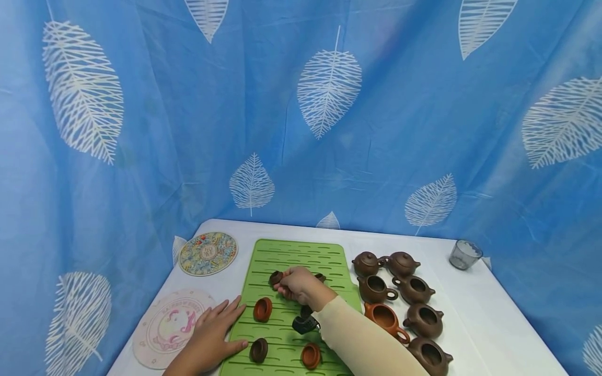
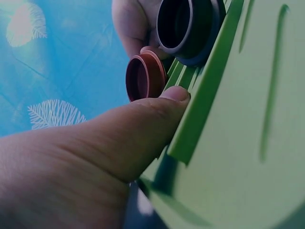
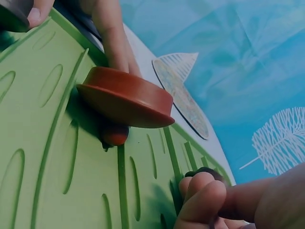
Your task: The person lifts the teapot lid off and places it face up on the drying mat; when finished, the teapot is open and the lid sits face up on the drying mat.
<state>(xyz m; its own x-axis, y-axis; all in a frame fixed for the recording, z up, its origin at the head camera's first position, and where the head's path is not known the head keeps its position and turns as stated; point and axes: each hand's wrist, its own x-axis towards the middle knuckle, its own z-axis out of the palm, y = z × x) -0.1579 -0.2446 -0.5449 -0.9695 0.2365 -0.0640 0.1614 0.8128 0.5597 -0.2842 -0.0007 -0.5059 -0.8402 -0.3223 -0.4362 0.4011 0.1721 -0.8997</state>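
On a green ribbed mat [image 1: 282, 256], my right hand [image 1: 301, 285] pinches a small dark brown teapot lid [image 1: 275, 278]; in the right wrist view the fingers mostly cover that lid [image 3: 206, 171]. My left hand [image 1: 213, 334] rests at the mat's left edge, fingers straight, its thumb [image 2: 152, 112] on the rim. Beside it lie a reddish lid [image 1: 263, 309] and a dark lid [image 1: 258, 350]. Another reddish lid [image 1: 311, 356] lies nearer the front. In the right wrist view, a reddish lid [image 3: 126, 98] sits upturned on its knob. Behind the right hand, another dark lid [image 1: 321, 277] partly shows.
Right of the mat stand several small teapots, among them a lidded one [image 1: 367, 263] and a reddish lidless one [image 1: 383, 316]. A clear glass [image 1: 465, 255] stands at the back right. Two round mats, one patterned [image 1: 208, 254] and one pink [image 1: 171, 329], lie left.
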